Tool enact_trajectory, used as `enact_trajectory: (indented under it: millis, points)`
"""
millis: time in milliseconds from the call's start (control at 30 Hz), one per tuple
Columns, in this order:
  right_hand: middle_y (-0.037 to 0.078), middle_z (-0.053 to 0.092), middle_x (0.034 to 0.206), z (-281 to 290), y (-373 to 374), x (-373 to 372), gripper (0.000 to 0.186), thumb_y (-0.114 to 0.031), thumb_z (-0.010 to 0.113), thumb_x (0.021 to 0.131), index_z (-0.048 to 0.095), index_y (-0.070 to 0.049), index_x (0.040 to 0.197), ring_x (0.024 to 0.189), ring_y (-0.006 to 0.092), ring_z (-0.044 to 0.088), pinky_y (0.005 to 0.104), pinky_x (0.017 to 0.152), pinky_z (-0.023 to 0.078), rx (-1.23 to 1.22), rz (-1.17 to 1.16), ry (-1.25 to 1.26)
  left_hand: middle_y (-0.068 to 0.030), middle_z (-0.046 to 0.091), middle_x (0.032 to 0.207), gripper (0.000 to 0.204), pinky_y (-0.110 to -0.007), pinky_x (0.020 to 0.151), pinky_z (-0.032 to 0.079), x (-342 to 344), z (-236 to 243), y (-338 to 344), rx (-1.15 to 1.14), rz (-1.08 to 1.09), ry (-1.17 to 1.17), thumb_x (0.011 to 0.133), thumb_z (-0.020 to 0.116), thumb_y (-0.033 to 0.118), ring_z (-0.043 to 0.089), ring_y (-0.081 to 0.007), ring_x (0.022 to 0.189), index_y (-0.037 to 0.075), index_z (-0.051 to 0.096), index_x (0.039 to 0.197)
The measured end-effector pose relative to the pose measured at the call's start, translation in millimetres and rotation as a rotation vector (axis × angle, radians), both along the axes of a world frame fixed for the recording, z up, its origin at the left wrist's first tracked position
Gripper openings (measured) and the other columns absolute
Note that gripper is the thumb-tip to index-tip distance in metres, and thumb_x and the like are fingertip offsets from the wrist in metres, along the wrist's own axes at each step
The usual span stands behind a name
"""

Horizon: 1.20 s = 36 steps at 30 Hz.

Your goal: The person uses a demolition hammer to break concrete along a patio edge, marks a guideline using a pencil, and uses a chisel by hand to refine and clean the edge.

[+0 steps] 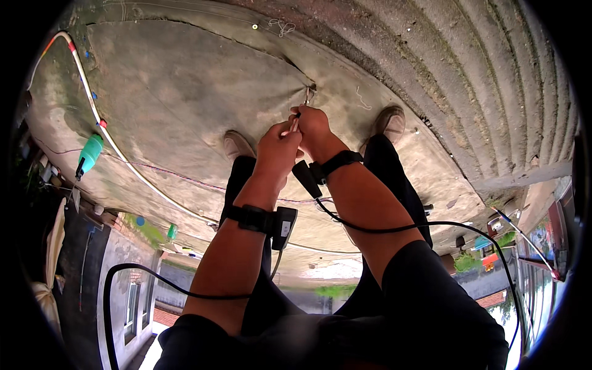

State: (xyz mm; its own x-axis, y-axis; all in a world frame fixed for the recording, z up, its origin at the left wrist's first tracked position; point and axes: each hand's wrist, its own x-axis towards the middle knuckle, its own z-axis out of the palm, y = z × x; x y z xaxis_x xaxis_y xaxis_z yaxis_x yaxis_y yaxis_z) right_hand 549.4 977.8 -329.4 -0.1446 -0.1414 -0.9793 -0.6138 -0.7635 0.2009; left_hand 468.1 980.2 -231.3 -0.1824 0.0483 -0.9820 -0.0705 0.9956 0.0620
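Both hands meet in front of me, low over the concrete floor, between my two shoes. My left hand (277, 148) is closed, thumb and fingers pinched around a short slim piece whose kind I cannot make out. Against it, my right hand (316, 126) is curled into a grip, its fingers mostly hiding what lies in them. Just beyond the knuckles a thin metal-coloured tip (307, 95) sticks out, close to a dark line across the floor. Black bands with small boxes and cables sit on both wrists.
A long whitish hose (132, 166) curves along the left, with a teal bottle-shaped thing (90, 154) beside it. A thin dark reddish cord (179, 177) crosses the floor. Ridged concrete (456, 80) spreads over the far right. Loose pale string (282, 26) lies far ahead.
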Motion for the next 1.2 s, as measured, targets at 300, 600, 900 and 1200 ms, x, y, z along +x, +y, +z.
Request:
enact_trajectory:
  millis: [300, 600, 900, 1200]
  points:
    - [0.011, 0.055, 0.069, -12, -7, -5, 0.023, -0.018, 0.045, 0.094, 0.054, 0.003, 0.095, 0.061, 0.0229, 0.053, 0.0369, 0.055, 0.045, 0.084, 0.189, -0.023, -0.0059, 0.066, 0.096, 0.037, -0.031, 0.071, 0.05, -3, -4, -10, 0.384, -1.107, 0.245, 0.087, 0.062, 0.017, 0.061, -0.0136, 0.08, 0.001, 0.061, 0.12]
    - [0.009, 0.053, 0.068, -3, 1, -14, 0.024, -0.021, 0.042, 0.098, 0.053, 0.0, 0.093, 0.056, 0.0225, 0.05, 0.0368, 0.048, 0.042, 0.035, -0.068, -0.012, -0.0045, 0.064, 0.113, 0.04, -0.031, 0.071, 0.048, -4, 5, -8, 0.056, 0.235, 0.015, 0.088, 0.062, 0.016, 0.06, -0.0139, 0.089, 0.006, 0.057, 0.126]
    - [0.01, 0.05, 0.074, -14, 9, -6, 0.025, -0.02, 0.038, 0.099, 0.051, 0.001, 0.095, 0.064, 0.0238, 0.052, 0.0392, 0.053, 0.046, -0.031, -0.162, 0.034, -0.01, 0.065, 0.086, 0.034, -0.036, 0.068, 0.051, -11, 10, 5, 0.394, -0.592, 0.186, 0.085, 0.065, 0.018, 0.064, -0.0223, 0.076, -0.001, 0.06, 0.113]
    - [0.008, 0.048, 0.073, -6, 12, -6, 0.023, -0.021, 0.037, 0.101, 0.05, -0.001, 0.099, 0.061, 0.024, 0.052, 0.0432, 0.061, 0.052, -0.098, -0.218, 0.059, -0.0078, 0.069, 0.089, 0.043, -0.032, 0.067, 0.051, -18, 8, 3, 0.387, -1.025, 0.275, 0.084, 0.065, 0.026, 0.064, -0.0216, 0.073, -0.001, 0.061, 0.117]
